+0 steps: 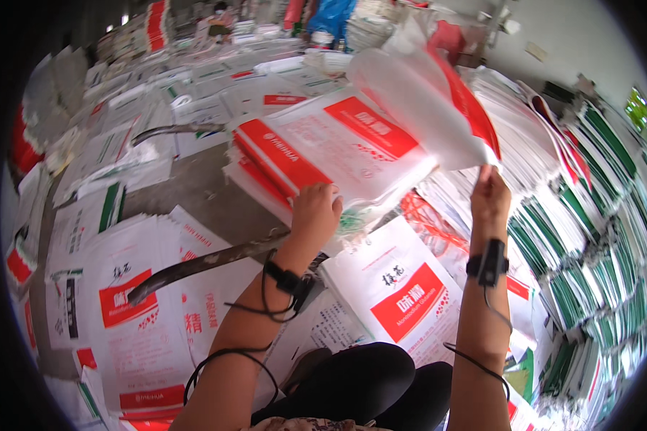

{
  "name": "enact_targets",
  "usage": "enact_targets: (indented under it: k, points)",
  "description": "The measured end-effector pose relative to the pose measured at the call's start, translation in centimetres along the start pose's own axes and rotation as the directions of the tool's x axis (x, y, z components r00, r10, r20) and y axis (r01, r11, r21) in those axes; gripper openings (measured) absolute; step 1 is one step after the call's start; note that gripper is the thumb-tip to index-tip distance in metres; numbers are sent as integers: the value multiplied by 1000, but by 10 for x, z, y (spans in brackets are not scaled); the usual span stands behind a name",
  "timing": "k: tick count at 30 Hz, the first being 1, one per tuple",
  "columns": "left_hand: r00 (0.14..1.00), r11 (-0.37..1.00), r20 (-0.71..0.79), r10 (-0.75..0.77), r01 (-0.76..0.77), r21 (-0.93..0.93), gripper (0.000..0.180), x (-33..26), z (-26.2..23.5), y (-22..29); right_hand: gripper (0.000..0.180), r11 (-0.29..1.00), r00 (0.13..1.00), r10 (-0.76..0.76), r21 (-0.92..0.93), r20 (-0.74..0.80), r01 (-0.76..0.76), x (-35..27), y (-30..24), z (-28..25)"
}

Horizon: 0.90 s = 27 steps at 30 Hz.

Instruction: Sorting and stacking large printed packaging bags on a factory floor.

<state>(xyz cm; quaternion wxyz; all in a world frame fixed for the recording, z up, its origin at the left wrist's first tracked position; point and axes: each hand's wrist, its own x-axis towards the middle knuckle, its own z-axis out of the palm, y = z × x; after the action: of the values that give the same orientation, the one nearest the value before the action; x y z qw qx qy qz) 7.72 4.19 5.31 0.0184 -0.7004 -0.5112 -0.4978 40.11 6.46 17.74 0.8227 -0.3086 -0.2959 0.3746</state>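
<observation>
Fingers of the right hand (490,192) closed together, pinching the lower corner of a white woven sack (428,108) with a red band, which curls upward and away from the stack beneath. Fingers of the left hand (315,210) curled downward, knuckles up, pressing on the near edge of the stack of red-and-white printed sacks (323,147); whether they grip an edge cannot be told. Each wrist bears a black strap-mounted device (489,263) with a thin black cable running down the forearm. The stack rests above a bent metal bar (208,262) crossing the concrete floor (194,183). Near the person's dark-clad knees (359,381) lies a flat white sack with a red panel (402,291). Bundled green-and-white sacks (589,237) line the right side; further flat sacks cover the floor at left.
</observation>
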Motion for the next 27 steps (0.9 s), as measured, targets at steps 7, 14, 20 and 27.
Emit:
enact_targets:
  k: [7,14,20,27]
  points:
    - [81,551,801,593,685,-477,86,-61,95,134,24,585,977,38,788,210,-192,-74,-141,-197]
    - [-168,352,622,764,917,-185,102,-132,183,222,23,487,962,-28,837,-271,250,-202,-167,-307]
    - [440,261,762,475,757,-599,40,-188,220,162,17,978,763,-173,-203,-623,57,-296,-141,-354]
    - [153,-440,988,26,889,-126,35,-254,206,40,19,873,655,-231,-450,-720,-187,-381,-122,-478]
